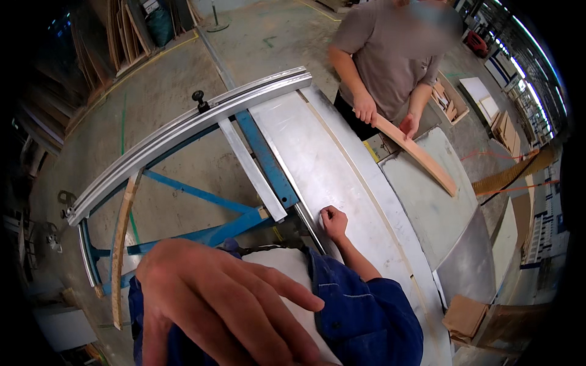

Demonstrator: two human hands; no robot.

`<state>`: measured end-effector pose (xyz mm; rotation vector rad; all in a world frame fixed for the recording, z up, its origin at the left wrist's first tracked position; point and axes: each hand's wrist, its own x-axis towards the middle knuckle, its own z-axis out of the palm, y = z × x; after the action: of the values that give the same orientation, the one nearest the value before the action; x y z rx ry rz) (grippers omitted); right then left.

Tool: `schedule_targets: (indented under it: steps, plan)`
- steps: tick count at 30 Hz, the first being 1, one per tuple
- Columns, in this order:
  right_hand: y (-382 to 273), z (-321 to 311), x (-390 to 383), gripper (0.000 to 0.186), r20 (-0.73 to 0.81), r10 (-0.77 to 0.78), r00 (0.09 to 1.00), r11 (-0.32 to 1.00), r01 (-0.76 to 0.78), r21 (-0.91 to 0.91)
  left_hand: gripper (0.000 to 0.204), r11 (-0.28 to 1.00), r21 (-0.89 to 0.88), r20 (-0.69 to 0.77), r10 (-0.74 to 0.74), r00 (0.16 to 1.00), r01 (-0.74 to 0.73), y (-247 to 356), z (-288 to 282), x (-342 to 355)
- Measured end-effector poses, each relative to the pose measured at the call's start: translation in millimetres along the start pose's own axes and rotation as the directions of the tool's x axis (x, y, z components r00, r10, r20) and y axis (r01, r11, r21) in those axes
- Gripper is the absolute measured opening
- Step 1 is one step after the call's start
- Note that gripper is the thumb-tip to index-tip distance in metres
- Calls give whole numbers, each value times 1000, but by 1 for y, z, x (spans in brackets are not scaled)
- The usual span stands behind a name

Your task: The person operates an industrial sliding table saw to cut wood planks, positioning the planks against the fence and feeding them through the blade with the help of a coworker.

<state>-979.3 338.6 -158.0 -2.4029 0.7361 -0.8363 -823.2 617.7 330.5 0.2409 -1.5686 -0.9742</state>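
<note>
My left hand (226, 299) is raised close to the camera, in front of my blue workwear. Its fingers are stretched out and slightly apart, with nothing seen in them. A loose fist is made by my right hand (334, 222), which rests by the left edge of the metal saw table (323, 152); no object shows in it. Left of that hand are a blue frame (265, 158) and a light metal bar (253, 171). Across the table, a person (384, 61) grips a long wooden board (421, 155) with both hands, its near end over the grey side surface.
A long aluminium fence (183, 125) with a black knob (199, 100) spans the frame's far side. A narrow wooden strip (124, 244) lies across the frame at left. Cardboard (467, 317) is at the lower right. Boards (125, 36) lean at the far left.
</note>
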Motion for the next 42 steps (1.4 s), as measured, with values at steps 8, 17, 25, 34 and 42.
schedule_targets:
  steps: [8, 17, 25, 34, 42]
  plan:
    - [6, 1, 4, 22, 31, -62, 998, 997, 63, -33, 55, 989, -144, 105, 58, 993, -42, 8, -11, -19]
    - [12, -2, 4, 24, 77, -3, 997, 998, 7, -55, 59, 982, -147, -133, 100, 986, -119, 5, -4, -51]
    - [38, 17, 2, 24, 228, 63, 972, 996, -74, 40, 69, 997, -76, 19, 28, 999, -27, -3, -28, -44]
    - [112, 35, -39, 35, 280, -290, 915, 897, 362, -255, 59, 5, 300, -934, -200, 295, 954, -99, -91, -243]
    - [242, 36, -15, 26, 189, -539, 821, 471, 480, -740, 85, -338, 39, -935, -345, -85, 940, -177, -41, -392]
